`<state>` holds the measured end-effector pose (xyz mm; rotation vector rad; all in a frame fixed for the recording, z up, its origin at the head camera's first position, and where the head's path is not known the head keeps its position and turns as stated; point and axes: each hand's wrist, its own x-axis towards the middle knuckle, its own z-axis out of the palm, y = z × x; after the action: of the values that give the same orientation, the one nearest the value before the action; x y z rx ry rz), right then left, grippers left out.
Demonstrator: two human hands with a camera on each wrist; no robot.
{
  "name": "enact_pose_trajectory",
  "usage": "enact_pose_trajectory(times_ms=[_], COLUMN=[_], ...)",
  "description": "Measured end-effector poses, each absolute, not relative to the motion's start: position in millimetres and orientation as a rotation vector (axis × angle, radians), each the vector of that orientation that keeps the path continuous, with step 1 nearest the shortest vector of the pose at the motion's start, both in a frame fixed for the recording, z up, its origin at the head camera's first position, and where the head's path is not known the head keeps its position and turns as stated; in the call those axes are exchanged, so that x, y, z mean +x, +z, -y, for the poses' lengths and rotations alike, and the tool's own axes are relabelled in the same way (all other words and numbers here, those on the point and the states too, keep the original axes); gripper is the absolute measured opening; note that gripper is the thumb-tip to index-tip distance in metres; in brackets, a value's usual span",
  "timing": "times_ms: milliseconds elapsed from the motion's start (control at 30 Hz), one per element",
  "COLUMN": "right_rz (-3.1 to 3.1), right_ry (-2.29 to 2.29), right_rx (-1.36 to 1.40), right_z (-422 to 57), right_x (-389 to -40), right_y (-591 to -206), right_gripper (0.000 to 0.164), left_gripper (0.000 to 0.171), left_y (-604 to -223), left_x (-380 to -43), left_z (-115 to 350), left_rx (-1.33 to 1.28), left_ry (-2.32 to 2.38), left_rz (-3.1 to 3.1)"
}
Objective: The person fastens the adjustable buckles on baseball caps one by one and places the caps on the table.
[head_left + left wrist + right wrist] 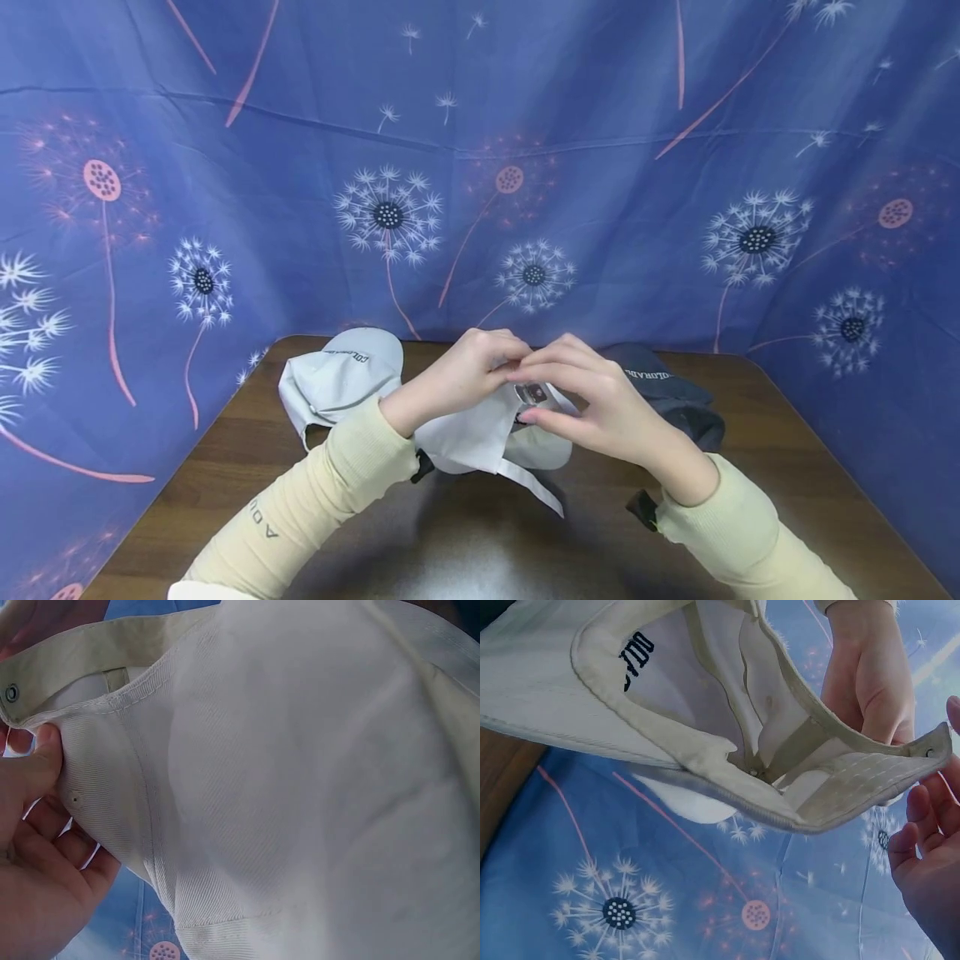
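Observation:
A pale off-white baseball cap is held up between both hands over the table. In the left wrist view, my left hand pinches the cap's back edge beside the arched opening, its thumb on the fabric. A round metal snap shows at the end of the strap. My right hand curls around the snap end, with thumb and fingers on either side of the strap corner. The cap's inside, with dark lettering, faces the right wrist view. A pale strip hangs below.
Another light cap with dark lettering lies at the left on the brown wooden table. At the right, behind my right hand, sits a dark cap with light lettering. A blue dandelion-print curtain surrounds the table's back and sides.

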<state>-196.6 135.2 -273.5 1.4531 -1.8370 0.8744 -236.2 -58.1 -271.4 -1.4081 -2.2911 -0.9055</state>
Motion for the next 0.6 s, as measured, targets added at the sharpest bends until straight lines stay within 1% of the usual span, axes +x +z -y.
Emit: enact_pose_trajectory(times_ms=[367, 600], right_rz=[1.907, 1.967], right_ry=[0.968, 1.055], right_rx=[1.506, 1.505], right_z=[-134.8, -141.5], right_x=[-200.3, -201.2], right_y=[-271.9, -275.0], right_gripper=[0.026, 0.032], left_gripper=[0.012, 0.014], left_y=[-271.0, -271.6], left_x=[-235.6, -236.8], left_z=[55.3, 57.5], left_rx=[-1.418, -1.439], left_ry=[-0.896, -0.89], left_rz=[2.304, 2.319])
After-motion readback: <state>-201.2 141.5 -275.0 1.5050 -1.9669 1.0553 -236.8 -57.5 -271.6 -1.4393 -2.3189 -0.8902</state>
